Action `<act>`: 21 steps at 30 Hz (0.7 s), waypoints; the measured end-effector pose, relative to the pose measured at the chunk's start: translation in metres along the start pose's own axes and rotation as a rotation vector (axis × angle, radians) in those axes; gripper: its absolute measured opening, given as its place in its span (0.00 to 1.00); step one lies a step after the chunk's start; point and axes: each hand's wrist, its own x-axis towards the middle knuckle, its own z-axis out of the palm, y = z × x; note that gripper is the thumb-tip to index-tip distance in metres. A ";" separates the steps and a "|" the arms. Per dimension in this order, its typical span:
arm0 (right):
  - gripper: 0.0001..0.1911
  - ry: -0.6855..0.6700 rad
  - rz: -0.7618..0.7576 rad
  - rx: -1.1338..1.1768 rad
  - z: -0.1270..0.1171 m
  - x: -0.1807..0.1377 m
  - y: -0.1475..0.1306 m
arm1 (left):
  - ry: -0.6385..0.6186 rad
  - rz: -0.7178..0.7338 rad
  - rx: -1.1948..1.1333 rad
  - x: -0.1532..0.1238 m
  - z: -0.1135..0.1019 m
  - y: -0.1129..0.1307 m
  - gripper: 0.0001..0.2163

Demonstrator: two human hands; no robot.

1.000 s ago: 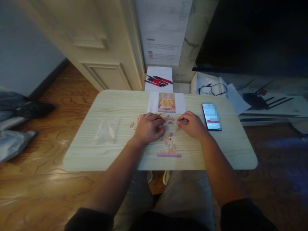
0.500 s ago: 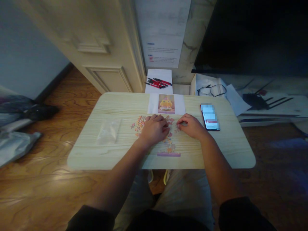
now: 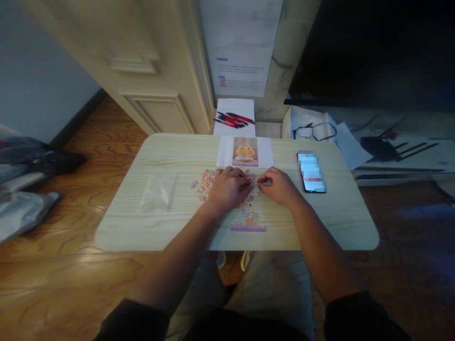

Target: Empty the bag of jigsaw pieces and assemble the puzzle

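Small pink and orange jigsaw puzzle pieces (image 3: pixel 204 185) lie scattered over the middle of the pale wooden table (image 3: pixel 124 208). My left hand (image 3: pixel 230 187) rests over the pile with its fingers curled, hiding the pieces beneath and whatever its fingertips hold. Just to its right, my right hand (image 3: pixel 276 185) has thumb and forefinger pinched at the pile's right side; what sits in the pinch is too small to make out. Nearer me, a purple strip of joined puzzle (image 3: pixel 248 228) lies below some loose pieces. A printed reference picture (image 3: pixel 245 152) on white paper lies beyond my hands.
A clear plastic bag (image 3: pixel 157 193) lies on the table's left, a phone (image 3: pixel 311 172) with its screen lit on the right. Behind the table, red and black pens (image 3: pixel 233 120) rest on white paper. An open box (image 3: pixel 309 124) with a cable stands back right.
My right hand has shifted slightly left, closer to my left hand, its fingers still pinched. My left hand stays over the pieces. The whole view has tilted a little.
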 end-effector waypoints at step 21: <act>0.11 0.074 -0.006 0.219 -0.002 -0.001 0.009 | 0.023 -0.076 -0.006 -0.028 -0.026 -0.018 0.10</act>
